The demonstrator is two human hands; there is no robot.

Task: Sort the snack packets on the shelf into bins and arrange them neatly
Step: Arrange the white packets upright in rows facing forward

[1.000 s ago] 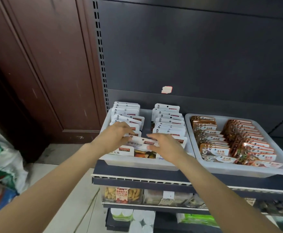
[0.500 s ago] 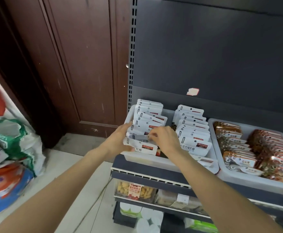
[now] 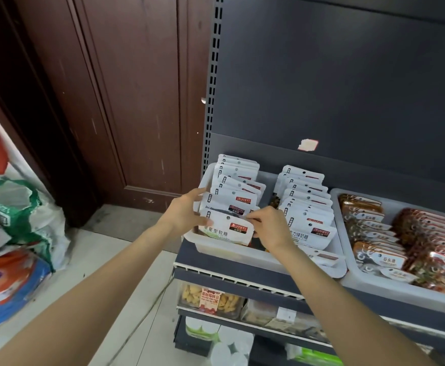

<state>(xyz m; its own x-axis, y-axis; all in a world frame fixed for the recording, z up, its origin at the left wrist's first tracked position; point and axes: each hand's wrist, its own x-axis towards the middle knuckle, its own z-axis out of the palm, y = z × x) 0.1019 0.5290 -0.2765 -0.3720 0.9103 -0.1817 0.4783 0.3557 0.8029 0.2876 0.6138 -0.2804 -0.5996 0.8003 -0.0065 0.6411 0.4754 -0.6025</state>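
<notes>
A white plastic bin [image 3: 245, 254] on the dark shelf holds two rows of white snack packets. The front packet of the left row [image 3: 226, 229] stands upright with a red label. My left hand [image 3: 185, 211] holds its left edge, thumb on the front. My right hand [image 3: 269, 225] pinches its upper right corner. The right row of white packets [image 3: 306, 202] stands beside my right hand, untouched. One white packet [image 3: 324, 257] lies flat at the bin's front right.
A second white bin [image 3: 374, 283] to the right holds brown and orange packets in two rows. Lower shelves carry clear tubs of snacks [image 3: 211, 299]. Bags [image 3: 18, 233] sit on the floor at left, before a brown wooden door [image 3: 126, 101].
Both hands moved from the middle of the bin to the left row's front packet and stood it upright. The view has shifted left, so the shelf now sits further right.
</notes>
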